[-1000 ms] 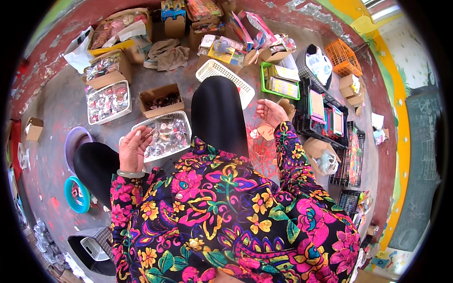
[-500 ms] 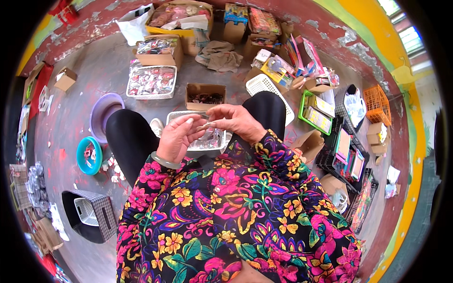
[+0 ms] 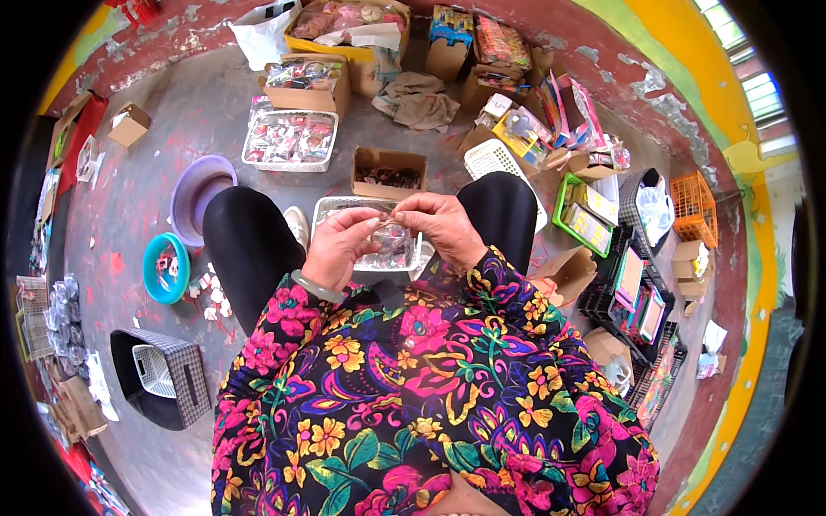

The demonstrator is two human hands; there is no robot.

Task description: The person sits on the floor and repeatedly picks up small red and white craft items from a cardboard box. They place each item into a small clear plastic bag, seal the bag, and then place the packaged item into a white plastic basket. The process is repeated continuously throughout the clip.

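Over a white plastic basket between my knees, both hands meet fingertip to fingertip. My left hand, with a pale bangle on its wrist, pinches with thumb and forefinger. My right hand pinches close against it from the right. Whatever small thing sits between the fingertips is too tiny to make out. Small clear-wrapped packets lie in the basket under my hands. Just beyond stands an open cardboard box holding small dark pieces.
On the left are a purple basin, a turquoise basin and a grey checked bin. Another white basket of packets stands farther off. To the right are a green crate, black crates and an orange crate.
My hands have drawn together, the left fingers closing from a looser spread into a pinch against the right fingertips. The whole view has shifted slightly.
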